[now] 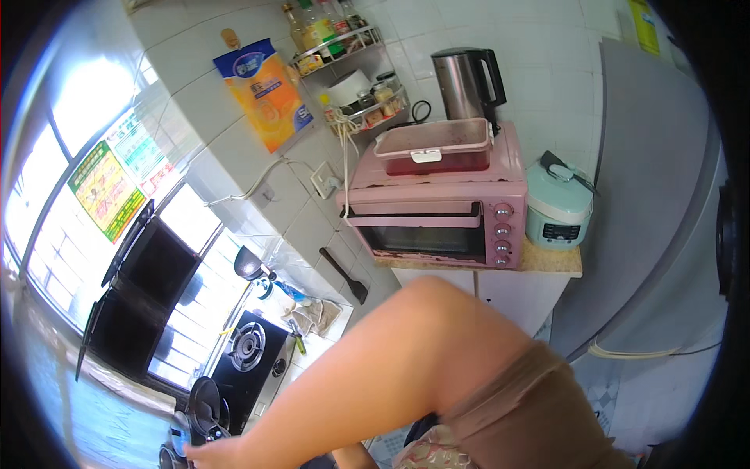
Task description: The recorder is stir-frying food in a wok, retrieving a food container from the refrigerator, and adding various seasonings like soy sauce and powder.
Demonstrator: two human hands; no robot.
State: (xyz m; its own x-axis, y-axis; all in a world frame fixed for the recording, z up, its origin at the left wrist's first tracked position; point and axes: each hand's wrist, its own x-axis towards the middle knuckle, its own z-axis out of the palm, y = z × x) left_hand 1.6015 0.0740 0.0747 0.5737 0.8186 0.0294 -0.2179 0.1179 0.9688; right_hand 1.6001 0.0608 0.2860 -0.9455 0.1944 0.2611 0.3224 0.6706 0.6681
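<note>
My right arm, in a short brown sleeve, crosses the lower middle of the head view with the elbow raised. At its end my right hand [215, 455] is partly cut off by the bottom edge. It is beside a dark pan with a glass lid [205, 404] on the black gas stove [240, 375]. A metal pot [170, 456] is close to the fingertips. Whether the fingers hold or touch anything cannot be made out. My left hand is out of view; a short piece of another forearm [354, 456] shows at the bottom.
A pink toaster oven [410, 214] bears a pink lidded container [436, 146] and a steel kettle [460, 82]. Beside it stand a green rice cooker [559, 199] and a grey refrigerator [644, 176]. A ladle [248, 264] and black spatula [348, 278] hang by the stove.
</note>
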